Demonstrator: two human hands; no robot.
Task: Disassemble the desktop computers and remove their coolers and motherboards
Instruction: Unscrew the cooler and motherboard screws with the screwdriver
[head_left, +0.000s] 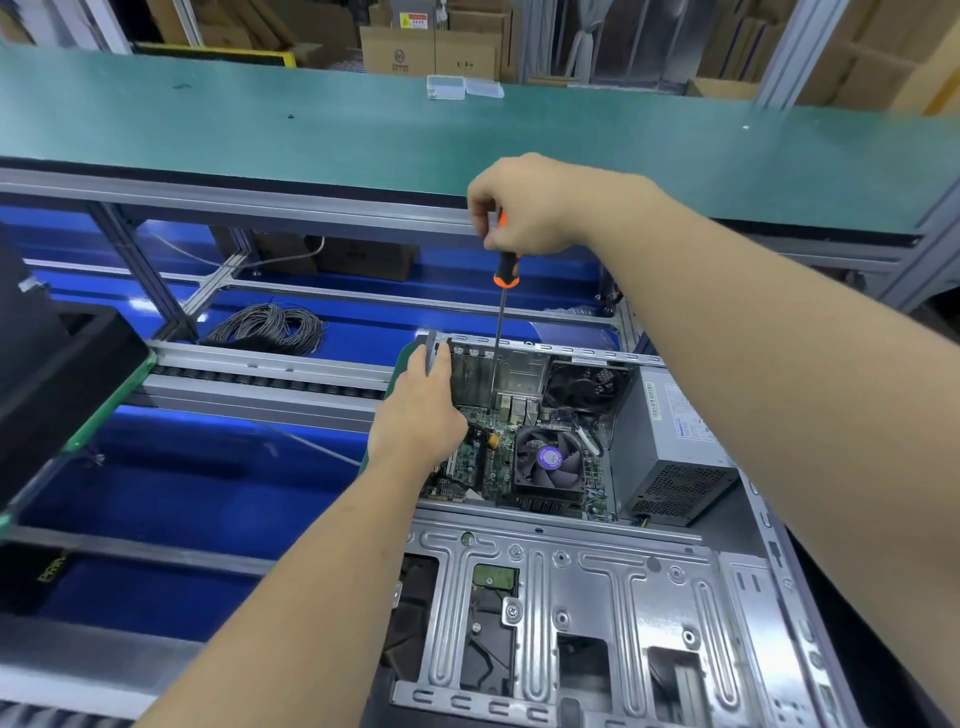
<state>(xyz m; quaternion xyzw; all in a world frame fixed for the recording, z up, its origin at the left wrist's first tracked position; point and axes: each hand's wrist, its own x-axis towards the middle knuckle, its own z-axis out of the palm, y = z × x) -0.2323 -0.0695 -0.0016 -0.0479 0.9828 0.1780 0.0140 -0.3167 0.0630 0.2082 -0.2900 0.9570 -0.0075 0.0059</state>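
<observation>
**Q:** What lies open before you, and where?

**A:** A desktop case (597, 597), side panel off, lying flat at lower right beside a blue conveyor (182, 467). Far half: the green motherboard (493, 462), with a black cooler (550, 460) on it, its fan hub purple. Behind the cooler, a rear fan (584, 384); to the right, a grey power supply (670, 447) with a perforated end. Near half: a stamped steel drive cage (571, 613), a hard drive (493, 623) showing through its cut-outs.

**Q:** And your hands?

**A:** My right hand (530, 208) is clenched round the orange-and-black handle of a screwdriver (501, 312). The shaft stands nearly upright, its tip down at the far edge of the motherboard, close to the rear wall. My left hand (421, 410) rests at the case's far left corner, fingers curled on a grey bracket (432, 351) at the rim.

**Q:** Any legible writing?

**A:** Little. The power supply bears a white label, print too small to read. Yellow letters on a black object (52, 571) at lower left are blurred. Cardboard boxes (431, 49) beyond the green bench (311, 130) carry printed marks and a yellow sticker, unreadable. A clear plastic box (447, 85) sits on that bench; a coil of cable (270, 327) lies on the conveyor.
</observation>
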